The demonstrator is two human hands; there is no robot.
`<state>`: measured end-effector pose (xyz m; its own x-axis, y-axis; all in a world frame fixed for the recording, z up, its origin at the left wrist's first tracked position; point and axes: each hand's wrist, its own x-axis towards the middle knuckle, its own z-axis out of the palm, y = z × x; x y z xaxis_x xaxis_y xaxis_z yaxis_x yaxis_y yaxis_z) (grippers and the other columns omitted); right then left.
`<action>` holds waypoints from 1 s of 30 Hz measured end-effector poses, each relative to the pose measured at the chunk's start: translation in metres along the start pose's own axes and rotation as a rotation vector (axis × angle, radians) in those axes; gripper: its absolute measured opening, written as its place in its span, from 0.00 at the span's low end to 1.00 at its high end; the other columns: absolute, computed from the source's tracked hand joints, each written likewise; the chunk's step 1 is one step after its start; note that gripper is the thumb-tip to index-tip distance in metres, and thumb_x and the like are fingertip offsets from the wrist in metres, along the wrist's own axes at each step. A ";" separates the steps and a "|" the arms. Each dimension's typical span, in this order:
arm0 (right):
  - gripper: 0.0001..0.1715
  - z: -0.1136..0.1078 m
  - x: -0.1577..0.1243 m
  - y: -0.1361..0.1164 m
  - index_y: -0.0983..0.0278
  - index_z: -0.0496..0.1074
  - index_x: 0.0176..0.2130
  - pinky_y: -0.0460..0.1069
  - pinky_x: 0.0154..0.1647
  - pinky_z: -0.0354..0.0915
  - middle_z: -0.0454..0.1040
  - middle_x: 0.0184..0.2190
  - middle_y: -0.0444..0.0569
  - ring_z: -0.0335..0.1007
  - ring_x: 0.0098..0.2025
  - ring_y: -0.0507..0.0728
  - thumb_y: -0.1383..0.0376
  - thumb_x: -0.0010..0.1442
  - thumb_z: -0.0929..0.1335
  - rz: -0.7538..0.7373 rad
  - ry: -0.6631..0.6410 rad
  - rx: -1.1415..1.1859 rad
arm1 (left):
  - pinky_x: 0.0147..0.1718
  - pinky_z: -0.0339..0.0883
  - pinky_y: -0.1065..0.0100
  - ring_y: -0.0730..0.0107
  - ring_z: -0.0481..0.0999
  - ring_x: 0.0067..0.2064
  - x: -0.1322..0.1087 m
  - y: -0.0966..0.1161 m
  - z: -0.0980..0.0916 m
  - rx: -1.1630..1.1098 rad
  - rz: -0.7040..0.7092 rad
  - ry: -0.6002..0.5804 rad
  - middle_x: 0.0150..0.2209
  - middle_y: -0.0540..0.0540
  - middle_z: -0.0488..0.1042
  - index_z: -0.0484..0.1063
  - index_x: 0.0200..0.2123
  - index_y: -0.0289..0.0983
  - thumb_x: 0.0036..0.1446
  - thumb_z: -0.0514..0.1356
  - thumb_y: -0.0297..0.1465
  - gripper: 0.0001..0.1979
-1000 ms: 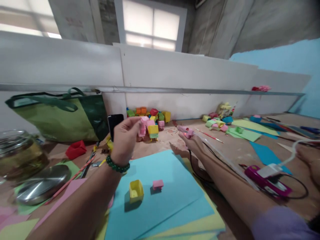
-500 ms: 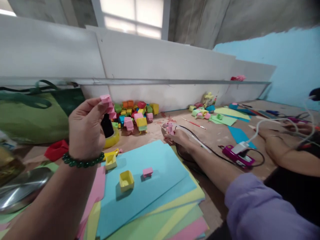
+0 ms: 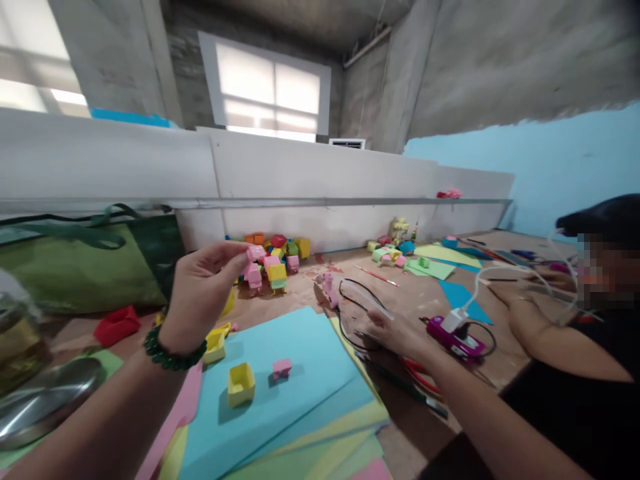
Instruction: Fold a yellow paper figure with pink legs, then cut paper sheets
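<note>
My left hand [image 3: 200, 293], with a green bead bracelet [image 3: 173, 355] on its wrist, is raised above the table and pinches a small pink folded paper piece [image 3: 256, 253] at its fingertips. My right hand [image 3: 395, 330] rests low on the table over a black cable [image 3: 353, 313], fingers loosely stretched out with nothing in them. A pink glue gun [image 3: 330, 287] lies just beyond that hand, a clear glue stick [image 3: 373, 303] trailing back toward it. A yellow paper box [image 3: 241, 384] and a small pink paper piece [image 3: 282, 367] sit on the blue sheet [image 3: 305, 347].
Coloured paper cubes [image 3: 275, 250] are piled against the white partition. A green bag [image 3: 85, 267], red paper [image 3: 116, 325], a metal lid [image 3: 45, 400] and a jar [image 3: 15, 340] stand at the left. A magenta power strip [image 3: 455, 337] and a co-worker [image 3: 590, 333] are to the right.
My right hand has let go of the pink glue gun and drawn back toward me. My left hand has stayed raised with the pink piece. The view has tilted up and to the right.
</note>
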<state>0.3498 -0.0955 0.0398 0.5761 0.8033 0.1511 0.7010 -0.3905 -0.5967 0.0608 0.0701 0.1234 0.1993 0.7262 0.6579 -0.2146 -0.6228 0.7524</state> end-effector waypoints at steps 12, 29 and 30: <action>0.16 -0.046 -0.075 -0.109 0.56 0.76 0.36 0.50 0.31 0.65 0.76 0.36 0.48 0.71 0.36 0.59 0.50 0.57 0.66 -0.598 0.078 0.182 | 0.46 0.66 0.56 0.62 0.73 0.45 -0.061 0.036 0.010 0.862 0.763 -0.210 0.43 0.44 0.77 0.77 0.33 0.40 0.58 0.58 0.26 0.07; 0.11 -0.009 -0.046 -0.152 0.60 0.80 0.35 0.47 0.32 0.60 0.76 0.30 0.45 0.67 0.33 0.54 0.58 0.53 0.71 -0.806 -0.293 0.193 | 0.57 0.52 0.47 0.56 0.71 0.51 -0.090 0.060 -0.005 1.052 0.940 -0.345 0.47 0.45 0.76 0.72 0.41 0.41 0.58 0.57 0.26 0.09; 0.12 -0.008 -0.043 -0.151 0.61 0.80 0.35 0.47 0.32 0.60 0.76 0.29 0.46 0.67 0.32 0.54 0.57 0.52 0.71 -0.785 -0.324 0.226 | 0.56 0.53 0.46 0.55 0.71 0.51 -0.086 0.065 -0.008 1.024 0.877 -0.385 0.49 0.43 0.75 0.71 0.46 0.42 0.58 0.57 0.28 0.12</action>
<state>0.2229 -0.0748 0.1295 -0.2087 0.9042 0.3727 0.7251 0.3988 -0.5615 0.0218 -0.0305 0.1149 0.6473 -0.0258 0.7618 0.3459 -0.8807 -0.3237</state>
